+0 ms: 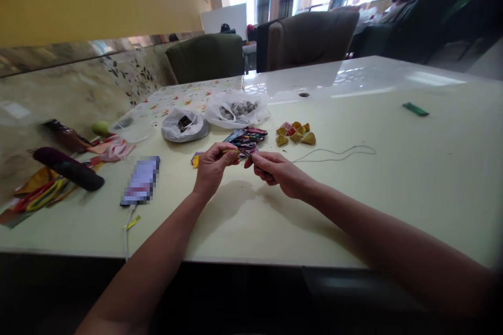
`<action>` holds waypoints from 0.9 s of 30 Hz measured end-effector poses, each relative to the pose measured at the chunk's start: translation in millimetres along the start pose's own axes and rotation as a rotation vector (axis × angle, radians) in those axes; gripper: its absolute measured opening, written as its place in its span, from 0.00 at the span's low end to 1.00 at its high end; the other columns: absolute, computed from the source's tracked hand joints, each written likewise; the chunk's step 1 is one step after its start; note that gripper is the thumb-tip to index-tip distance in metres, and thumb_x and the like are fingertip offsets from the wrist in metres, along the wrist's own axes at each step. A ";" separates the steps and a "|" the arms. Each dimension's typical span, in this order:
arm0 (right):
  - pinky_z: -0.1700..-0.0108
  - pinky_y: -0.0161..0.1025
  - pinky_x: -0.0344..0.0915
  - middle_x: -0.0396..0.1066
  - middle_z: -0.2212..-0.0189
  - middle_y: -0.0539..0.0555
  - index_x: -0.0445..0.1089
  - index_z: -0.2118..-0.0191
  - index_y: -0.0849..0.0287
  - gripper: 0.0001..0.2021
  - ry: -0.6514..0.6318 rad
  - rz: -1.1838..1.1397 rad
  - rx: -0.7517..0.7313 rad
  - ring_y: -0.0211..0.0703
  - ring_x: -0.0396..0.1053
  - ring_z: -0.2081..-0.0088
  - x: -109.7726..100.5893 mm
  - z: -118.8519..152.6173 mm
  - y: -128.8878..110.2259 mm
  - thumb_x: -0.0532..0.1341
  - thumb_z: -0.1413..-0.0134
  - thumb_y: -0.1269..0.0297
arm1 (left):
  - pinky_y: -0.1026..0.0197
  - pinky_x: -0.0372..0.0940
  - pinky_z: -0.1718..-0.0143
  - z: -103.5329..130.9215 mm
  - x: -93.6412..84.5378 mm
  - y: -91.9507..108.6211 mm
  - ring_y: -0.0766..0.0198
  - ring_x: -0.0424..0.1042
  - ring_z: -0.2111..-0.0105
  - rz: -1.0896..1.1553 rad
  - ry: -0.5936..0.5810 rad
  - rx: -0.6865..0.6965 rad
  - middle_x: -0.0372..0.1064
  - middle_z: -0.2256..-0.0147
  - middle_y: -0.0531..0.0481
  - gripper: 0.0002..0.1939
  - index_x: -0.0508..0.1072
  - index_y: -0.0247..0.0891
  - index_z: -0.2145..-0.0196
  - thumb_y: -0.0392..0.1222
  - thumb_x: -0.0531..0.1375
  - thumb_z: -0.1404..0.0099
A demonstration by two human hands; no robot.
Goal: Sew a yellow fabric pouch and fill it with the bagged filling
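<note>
My left hand (212, 165) is closed, pinching a small yellow piece (232, 151) that looks like cloth. Opposite it, my right hand (281, 170) is curled around a slim dark metal tool (247, 155) whose tip meets the left fingers; its exact kind is too small to tell. Just beyond the hands lies a heap of colourful folded cloth pieces (249, 137). Small stuffed-looking yellow and red cones (297, 135) sit to its right. A thin dark thread (341, 156) trails in a loop across the table. Beside my left hand rests a yellow and purple scrap (194, 161).
Behind the heap stand two white plastic bags, one with grey lumps (239, 110), one with dark bits (184, 124). At left lie a phone (141, 180) on a cable, a dark cylinder (68, 168) and coloured cloths. A green object (415, 109) lies far right.
</note>
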State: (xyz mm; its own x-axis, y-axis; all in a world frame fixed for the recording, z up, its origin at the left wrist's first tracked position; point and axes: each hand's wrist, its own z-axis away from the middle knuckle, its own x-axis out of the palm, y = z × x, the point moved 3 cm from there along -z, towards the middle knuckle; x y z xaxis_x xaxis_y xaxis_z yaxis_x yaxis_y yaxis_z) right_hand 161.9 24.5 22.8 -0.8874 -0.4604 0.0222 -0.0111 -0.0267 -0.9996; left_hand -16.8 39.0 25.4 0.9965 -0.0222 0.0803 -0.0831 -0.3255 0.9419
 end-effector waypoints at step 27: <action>0.68 0.35 0.57 0.74 0.70 0.52 0.77 0.59 0.62 0.14 0.183 0.615 -0.463 0.36 0.64 0.72 -5.8 8.7 -17.3 0.60 0.36 0.56 | 0.61 0.75 0.62 6.3 10.5 -0.8 0.65 0.77 0.67 0.142 -0.206 -0.034 0.78 0.63 0.48 0.13 0.80 0.38 0.65 0.49 0.72 0.43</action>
State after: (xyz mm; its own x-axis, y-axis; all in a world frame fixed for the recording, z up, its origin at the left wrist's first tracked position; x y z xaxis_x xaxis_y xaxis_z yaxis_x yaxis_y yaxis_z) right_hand 171.3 19.9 40.2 -0.8579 -0.1185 -0.5000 0.3508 0.5759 -0.7384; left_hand -6.2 33.1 23.4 0.9545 -0.2591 0.1477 -0.2191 -0.2733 0.9366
